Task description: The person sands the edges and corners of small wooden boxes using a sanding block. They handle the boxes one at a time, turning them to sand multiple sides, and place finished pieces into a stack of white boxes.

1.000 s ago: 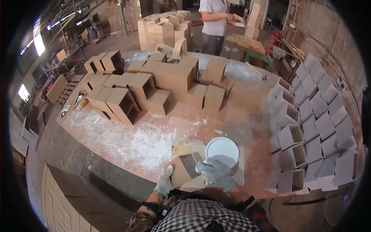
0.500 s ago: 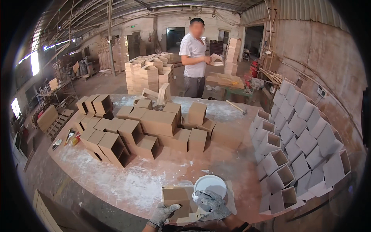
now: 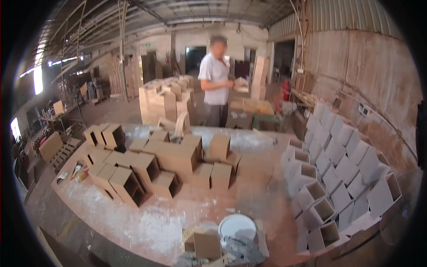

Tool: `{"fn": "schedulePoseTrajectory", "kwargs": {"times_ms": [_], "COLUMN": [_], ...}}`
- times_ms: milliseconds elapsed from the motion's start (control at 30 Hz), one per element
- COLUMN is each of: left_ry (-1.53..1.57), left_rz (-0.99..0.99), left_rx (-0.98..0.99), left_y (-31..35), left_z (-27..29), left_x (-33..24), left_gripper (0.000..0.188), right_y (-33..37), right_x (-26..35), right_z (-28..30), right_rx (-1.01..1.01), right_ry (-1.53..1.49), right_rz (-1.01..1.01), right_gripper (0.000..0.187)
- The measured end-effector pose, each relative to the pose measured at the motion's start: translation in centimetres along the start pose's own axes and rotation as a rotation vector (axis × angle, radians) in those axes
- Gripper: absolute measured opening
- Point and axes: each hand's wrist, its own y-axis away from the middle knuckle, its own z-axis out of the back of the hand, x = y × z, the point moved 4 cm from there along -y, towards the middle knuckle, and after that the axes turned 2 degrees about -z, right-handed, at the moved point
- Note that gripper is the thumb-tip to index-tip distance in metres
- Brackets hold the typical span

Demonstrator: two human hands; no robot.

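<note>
At the near edge of the table, a small brown open-ended box (image 3: 207,246) stands with a dark opening on its left side. My gloved left hand (image 3: 190,259) is at its lower left, fingers closed against it, partly cut off by the lower edge. Just right of the box is a round white tub (image 3: 238,226). My gloved right hand (image 3: 242,250) is in front of the tub, overlapping its near rim. Its fingers are curled and blurred, and whatever they hold cannot be made out.
Several brown boxes (image 3: 173,155) are piled across the table (image 3: 129,222), which has white smears. Pale grey open boxes (image 3: 347,169) are stacked on the right. Beyond the table a person (image 3: 215,82) holds a light wooden piece, beside stacked wooden frames (image 3: 153,104). A hammer (image 3: 264,135) lies at the far edge.
The view has tilted up, so the table and hands sit lower. The small box has turned and now shows its opening on the left. My right hand remains by the tub.
</note>
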Motion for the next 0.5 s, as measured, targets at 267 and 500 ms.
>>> {"fn": "schedulePoseTrajectory", "kwargs": {"times_ms": [267, 500], "left_ry": [0.336, -0.148], "left_rz": [0.075, -0.074], "left_rx": [0.072, 0.041], "left_y": [1.5, 0.6], "left_z": [-0.5, -0.3], "left_x": [2.8, 4.2], "left_gripper": [0.036, 0.031], "right_y": [1.2, 1.8], "right_x": [-1.5, -2.3], "right_z": [-3.9, -3.6], "right_rx": [0.226, 0.016], "right_ry": [2.201, 0.73], "right_rz": [0.747, 0.188], "right_gripper": [0.043, 0.044]}}
